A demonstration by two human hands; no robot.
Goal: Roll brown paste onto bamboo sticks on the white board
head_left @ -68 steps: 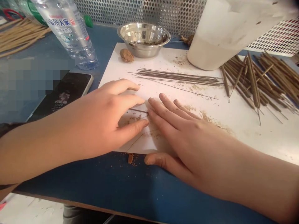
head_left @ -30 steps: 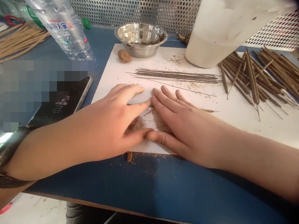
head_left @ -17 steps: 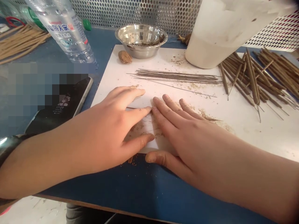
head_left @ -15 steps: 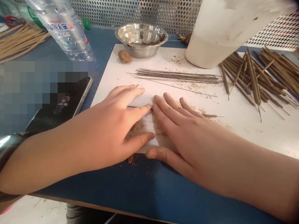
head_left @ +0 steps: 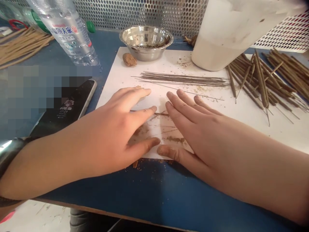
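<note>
Both hands lie palm down over a white sheet smeared with brown paste. My left hand is open, fingers spread, over the sheet's left part. Opposite it, my right hand is open and flat, with brown residue on its fingertips. A thin dark stick runs across the gap between the hands, its ends hidden beneath them. Beyond the fingers lies a row of thin bare sticks, with one lying askew. A lump of brown clay-like paste sits near the sheet's far left corner.
A steel bowl and a whitish plastic container stand behind. Paste-coated sticks are heaped at right. At left are a phone, a water bottle and tan sticks. Crumbs dot the blue table.
My right hand has slid right and slightly away from me, widening the gap and uncovering more of the thin stick and smears. My left hand has hardly moved.
</note>
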